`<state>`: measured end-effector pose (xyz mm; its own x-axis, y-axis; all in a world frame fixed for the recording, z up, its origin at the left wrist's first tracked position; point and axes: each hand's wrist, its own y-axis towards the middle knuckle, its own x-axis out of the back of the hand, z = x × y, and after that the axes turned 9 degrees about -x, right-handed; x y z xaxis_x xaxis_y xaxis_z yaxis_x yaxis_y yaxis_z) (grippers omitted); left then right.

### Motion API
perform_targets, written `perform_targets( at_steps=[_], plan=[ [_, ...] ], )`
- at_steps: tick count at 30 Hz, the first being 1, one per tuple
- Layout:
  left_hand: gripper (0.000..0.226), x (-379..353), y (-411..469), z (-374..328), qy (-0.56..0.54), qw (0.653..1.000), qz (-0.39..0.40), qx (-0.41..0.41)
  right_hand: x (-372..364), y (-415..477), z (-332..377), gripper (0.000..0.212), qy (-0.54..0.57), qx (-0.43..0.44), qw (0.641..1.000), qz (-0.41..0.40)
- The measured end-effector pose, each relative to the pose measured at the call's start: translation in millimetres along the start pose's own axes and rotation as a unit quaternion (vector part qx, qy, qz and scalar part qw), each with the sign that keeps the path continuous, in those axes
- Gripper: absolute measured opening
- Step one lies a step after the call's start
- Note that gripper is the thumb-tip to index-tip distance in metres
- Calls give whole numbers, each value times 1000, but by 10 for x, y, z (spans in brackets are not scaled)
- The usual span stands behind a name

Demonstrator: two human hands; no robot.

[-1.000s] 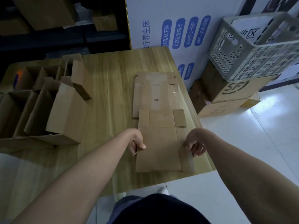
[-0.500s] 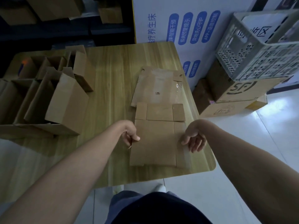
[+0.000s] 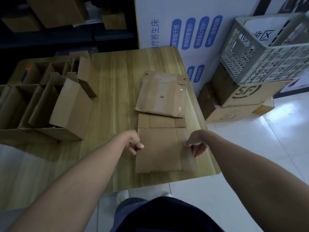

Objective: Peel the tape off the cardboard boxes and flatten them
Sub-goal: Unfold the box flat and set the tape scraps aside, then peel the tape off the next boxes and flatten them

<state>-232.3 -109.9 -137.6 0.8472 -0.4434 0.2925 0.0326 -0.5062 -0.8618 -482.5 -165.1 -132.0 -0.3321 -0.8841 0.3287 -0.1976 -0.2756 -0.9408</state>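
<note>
A flattened cardboard box (image 3: 160,148) lies near the front right corner of the wooden table (image 3: 113,91). My left hand (image 3: 133,143) pinches its left edge and my right hand (image 3: 197,146) pinches its right edge. Beyond it lies a second flattened box (image 3: 160,96), tilted a little, with clear tape on its right side; its near edge overlaps the far flaps of the held one. Several open, unflattened cardboard boxes (image 3: 66,104) stand in a cluster on the table's left.
To the right of the table, on the white floor, stacked cardboard cartons (image 3: 242,97) carry a grey plastic crate (image 3: 264,51). A white printed panel (image 3: 184,25) stands behind the table. Dark shelves (image 3: 58,15) hold more boxes at the back.
Both hands went from resting on the near flattened box to pinching its side edges. The far flattened box has turned slightly and now overlaps the near one.
</note>
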Motion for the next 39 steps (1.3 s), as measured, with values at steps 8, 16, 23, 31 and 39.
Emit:
perform_targets(
  at_steps=[8,16,23,31,39],
  plan=[
    [27,-85,227,-43,-47,976,-185,-109,90,41,233,8,69,86,977,-183],
    [24,-166,111,6,55,983,-154,-89,-27,9,203,10,-61,48,968,-239],
    [12,252,-132,-218,76,931,-284,-215,105,-440,891,33,-99,241,912,-317],
    [22,1029,-739,157,165,815,-477,-284,-405,-1291,2043,38,-172,429,799,-384],
    [27,1638,-1376,1215,186,756,-566,-270,-1191,-1766,2961,63,-251,555,694,-383]
  ],
)
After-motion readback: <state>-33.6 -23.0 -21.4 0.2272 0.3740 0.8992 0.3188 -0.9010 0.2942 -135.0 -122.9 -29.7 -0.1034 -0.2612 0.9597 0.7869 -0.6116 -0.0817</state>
